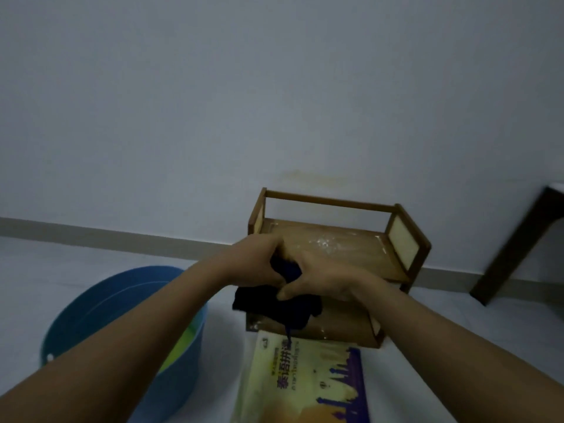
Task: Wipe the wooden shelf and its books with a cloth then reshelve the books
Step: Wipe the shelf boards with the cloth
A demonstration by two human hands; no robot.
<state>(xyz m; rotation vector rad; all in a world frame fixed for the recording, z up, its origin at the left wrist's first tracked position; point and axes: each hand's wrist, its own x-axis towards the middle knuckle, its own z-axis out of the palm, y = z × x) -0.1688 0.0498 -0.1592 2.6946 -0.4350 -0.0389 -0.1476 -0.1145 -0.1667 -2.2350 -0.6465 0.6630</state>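
Observation:
A small wooden shelf (351,239) stands on the floor against the wall, its top board dusted with white specks. In front of it both my hands hold a dark blue cloth (274,306). My left hand (259,261) grips the cloth's upper part. My right hand (317,279) pinches it from the right, and the rest of the cloth hangs down over the shelf's lower front. A yellow and purple book (308,383) lies flat on the floor just below the shelf.
A blue plastic basin (100,303) with something yellow-green inside sits on the floor at the left. A dark wooden table leg (515,245) slants at the right edge. The pale wall and its skirting run behind the shelf.

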